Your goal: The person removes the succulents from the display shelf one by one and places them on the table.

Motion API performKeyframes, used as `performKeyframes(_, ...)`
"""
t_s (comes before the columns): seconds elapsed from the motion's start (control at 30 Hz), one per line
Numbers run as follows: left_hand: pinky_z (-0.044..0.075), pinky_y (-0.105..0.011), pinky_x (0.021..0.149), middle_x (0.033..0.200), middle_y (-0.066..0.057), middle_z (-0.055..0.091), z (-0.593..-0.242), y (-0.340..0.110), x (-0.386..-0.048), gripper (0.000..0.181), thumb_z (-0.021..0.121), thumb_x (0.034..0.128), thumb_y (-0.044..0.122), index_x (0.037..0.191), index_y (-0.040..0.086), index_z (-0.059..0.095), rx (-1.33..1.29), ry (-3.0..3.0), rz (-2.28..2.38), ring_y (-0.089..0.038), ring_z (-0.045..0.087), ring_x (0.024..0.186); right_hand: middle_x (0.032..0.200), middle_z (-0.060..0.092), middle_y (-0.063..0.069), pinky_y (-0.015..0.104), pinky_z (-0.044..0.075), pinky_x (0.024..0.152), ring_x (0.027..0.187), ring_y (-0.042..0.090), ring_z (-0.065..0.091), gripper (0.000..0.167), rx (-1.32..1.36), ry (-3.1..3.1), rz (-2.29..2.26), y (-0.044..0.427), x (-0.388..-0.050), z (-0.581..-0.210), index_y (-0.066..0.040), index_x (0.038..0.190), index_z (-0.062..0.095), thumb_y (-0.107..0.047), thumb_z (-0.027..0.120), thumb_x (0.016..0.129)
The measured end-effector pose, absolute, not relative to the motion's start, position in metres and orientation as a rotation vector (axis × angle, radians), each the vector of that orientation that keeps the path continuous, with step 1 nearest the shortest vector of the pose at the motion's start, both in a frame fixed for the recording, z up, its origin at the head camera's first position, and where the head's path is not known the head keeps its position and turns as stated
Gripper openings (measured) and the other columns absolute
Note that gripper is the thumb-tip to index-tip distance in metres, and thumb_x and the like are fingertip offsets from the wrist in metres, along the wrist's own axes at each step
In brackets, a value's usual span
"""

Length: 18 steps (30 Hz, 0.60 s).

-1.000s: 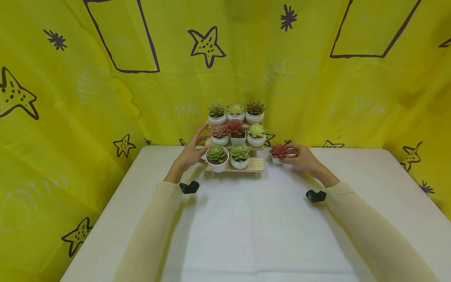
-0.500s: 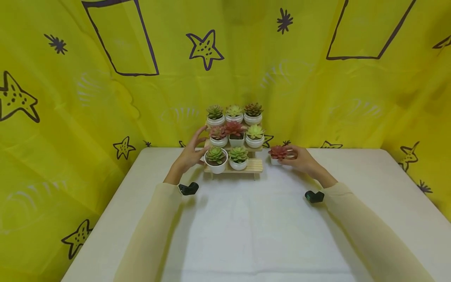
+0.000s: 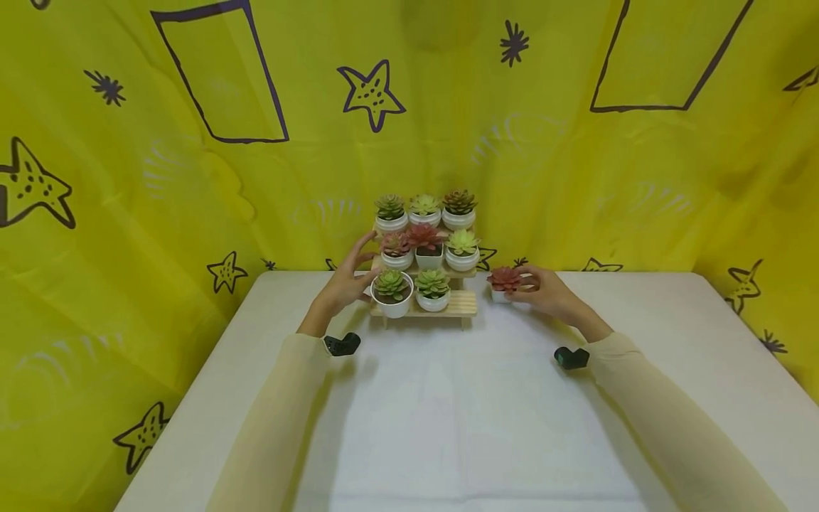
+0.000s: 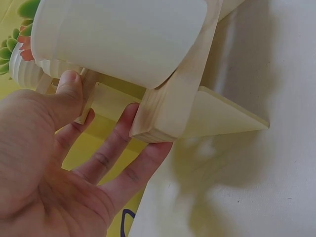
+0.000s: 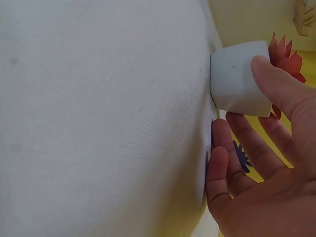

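A three-tier wooden stand (image 3: 463, 304) holds small potted succulents in white pots. My left hand (image 3: 342, 288) holds the stand's left side; in the left wrist view its thumb (image 4: 69, 91) lies at the middle shelf and fingertips touch the lower shelf's end (image 4: 160, 118). Beside the stand, at its right, a red succulent (image 3: 503, 279) in a squarish white pot (image 5: 239, 76) sits on the table. My right hand (image 3: 544, 290) pinches that pot between thumb and fingers. On the lowest shelf are two green succulents, the left one in a wider round pot (image 3: 392, 306).
The white-covered table (image 3: 409, 412) reaches back to a yellow curtain (image 3: 448, 92) with dark starfish drawings. Three pots stand on the top shelf and three on the middle one, including a red succulent (image 3: 424, 235). The lowest shelf's right end is bare.
The whole view shifts slightly downward as the head camera moves. Both hands keep their places on the stand and the red succulent's pot.
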<state>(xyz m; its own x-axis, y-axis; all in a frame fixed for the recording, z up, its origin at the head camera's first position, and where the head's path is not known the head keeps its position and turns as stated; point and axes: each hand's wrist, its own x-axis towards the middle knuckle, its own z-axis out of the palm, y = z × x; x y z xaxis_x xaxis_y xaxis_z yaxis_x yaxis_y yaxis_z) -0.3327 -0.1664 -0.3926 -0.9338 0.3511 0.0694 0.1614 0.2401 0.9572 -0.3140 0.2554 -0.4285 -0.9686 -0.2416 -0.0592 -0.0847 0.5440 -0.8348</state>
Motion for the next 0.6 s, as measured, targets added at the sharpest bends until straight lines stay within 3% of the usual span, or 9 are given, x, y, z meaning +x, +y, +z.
performKeyframes(0.43, 0.060, -0.046, 0.063, 0.162, -0.019, 0.031, -0.3949, -0.1661, -0.3313, 0.075, 0.057, 0.1058, 0.010, 0.161, 0.048, 0.022, 0.481, 2.344, 1.789, -0.054, 0.049, 0.132, 0.137, 0.057, 0.029, 0.047, 0.051, 0.099, 0.128, 0.043, 0.055, 0.059, -0.296, 2.615, -1.374, 0.2561, -0.3121, -0.4281, -0.002, 0.147, 0.046, -0.018, 0.074, 0.097)
performKeyframes(0.6, 0.060, -0.049, 0.066, 0.163, -0.019, 0.030, -0.3939, -0.1656, -0.3322, 0.076, 0.057, 0.1058, 0.010, 0.161, 0.046, 0.021, 0.483, 2.347, 1.790, -0.054, 0.049, 0.132, 0.137, 0.057, 0.029, 0.047, 0.051, 0.099, 0.128, 0.042, 0.055, 0.059, -0.295, 2.620, -1.372, 0.2560, -0.3129, -0.4280, -0.002, 0.146, 0.046, -0.019, 0.074, 0.097)
